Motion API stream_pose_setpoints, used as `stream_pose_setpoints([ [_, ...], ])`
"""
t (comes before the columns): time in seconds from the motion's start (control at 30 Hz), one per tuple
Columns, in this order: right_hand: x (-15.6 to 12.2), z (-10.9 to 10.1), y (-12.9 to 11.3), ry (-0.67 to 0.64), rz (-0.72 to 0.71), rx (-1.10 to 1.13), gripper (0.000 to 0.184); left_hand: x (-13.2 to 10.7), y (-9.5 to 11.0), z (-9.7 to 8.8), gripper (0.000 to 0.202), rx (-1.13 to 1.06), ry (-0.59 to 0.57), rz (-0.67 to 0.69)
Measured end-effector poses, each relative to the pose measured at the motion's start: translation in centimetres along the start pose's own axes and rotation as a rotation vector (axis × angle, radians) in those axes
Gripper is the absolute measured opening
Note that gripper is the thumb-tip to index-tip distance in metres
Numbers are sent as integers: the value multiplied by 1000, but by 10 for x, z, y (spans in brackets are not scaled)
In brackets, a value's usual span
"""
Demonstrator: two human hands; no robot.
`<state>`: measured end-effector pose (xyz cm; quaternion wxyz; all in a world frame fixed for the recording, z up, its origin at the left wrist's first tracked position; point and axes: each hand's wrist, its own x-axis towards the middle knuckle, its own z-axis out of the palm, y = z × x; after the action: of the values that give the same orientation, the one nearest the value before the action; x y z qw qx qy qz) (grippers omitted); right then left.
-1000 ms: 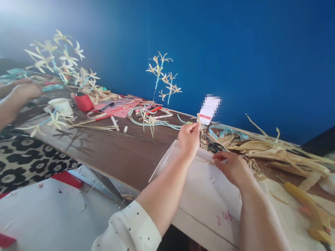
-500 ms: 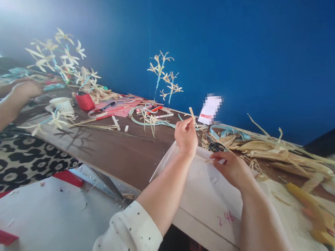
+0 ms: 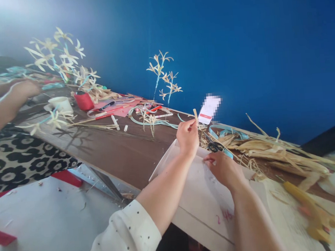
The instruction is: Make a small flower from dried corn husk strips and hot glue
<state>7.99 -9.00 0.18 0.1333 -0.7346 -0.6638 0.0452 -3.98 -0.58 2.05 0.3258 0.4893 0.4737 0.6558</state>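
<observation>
My left hand (image 3: 187, 135) is raised over the far edge of a white board (image 3: 201, 192) and pinches a short pale straw strip (image 3: 195, 113) that stands upright above the fingertips. My right hand (image 3: 221, 168) rests on the board just right of it, fingers curled down on a small pale scrap that I cannot make out. Black-handled scissors (image 3: 215, 147) lie on the brown table (image 3: 123, 152) right behind my right hand. Dried husks (image 3: 274, 152) are heaped to the right of them.
Straw flower stems (image 3: 163, 73) stand at the back against the blue wall. Red spool (image 3: 83, 101), white cup (image 3: 60, 104), pens and teal cord (image 3: 144, 121) lie farther left. Another person's arm (image 3: 6, 105) reaches in at far left. A yellow glue gun (image 3: 313, 210) lies at right.
My left hand has shifted slightly with the straw strip still pinched. My right hand slid left and a little down along the board, closer to my left wrist.
</observation>
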Motion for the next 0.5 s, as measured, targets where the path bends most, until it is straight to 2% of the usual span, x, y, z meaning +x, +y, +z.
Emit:
stream_pose_setpoints([
  [0.1, 1, -1, 2, 62, -13, 135, 17, 0, 1, 0, 25, 1, -10, -5],
  [0.17, 3, -5, 4, 152, 11, 296, 18, 0, 1, 0, 26, -4, -16, -11],
  [0.3, 3, -15, 7, 328, 183, 764, 28, -1, 0, 1, 27, -22, -64, -70],
  [0.4, 2, -19, 8, 336, 304, 1225, 33, -2, -3, 3, 29, -49, -169, -142],
  [0.5, 2, -22, 9, 270, 333, 1487, 36, -3, -5, 5, 29, -50, -289, -207],
])
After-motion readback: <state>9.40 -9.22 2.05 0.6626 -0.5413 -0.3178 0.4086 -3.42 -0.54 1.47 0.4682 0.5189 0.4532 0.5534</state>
